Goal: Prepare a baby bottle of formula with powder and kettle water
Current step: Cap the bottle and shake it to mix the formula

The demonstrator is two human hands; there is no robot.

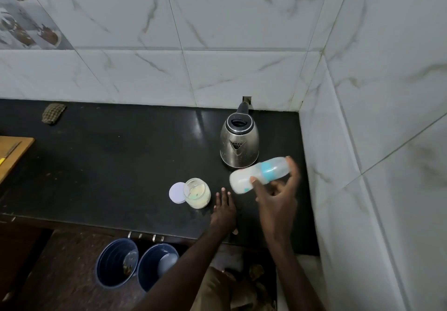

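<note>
The right hand (278,197) is holding the baby bottle (260,174) just before the kettle (239,141), fingers (293,174) clamped round its middle, long axis lying nearly sideways; the left hand (223,210) is resting flat on the table (121,153), fingers straight.

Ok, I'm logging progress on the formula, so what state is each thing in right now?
Baby bottle: capped, held sideways in the air, milky inside, blurred.
Right hand: grips the baby bottle.
Left hand: flat on the counter, fingers straight.
Powder jar: open, upright.
Jar lid: off, flat beside the powder jar.
Kettle: upright on the counter, lid shut.
</note>
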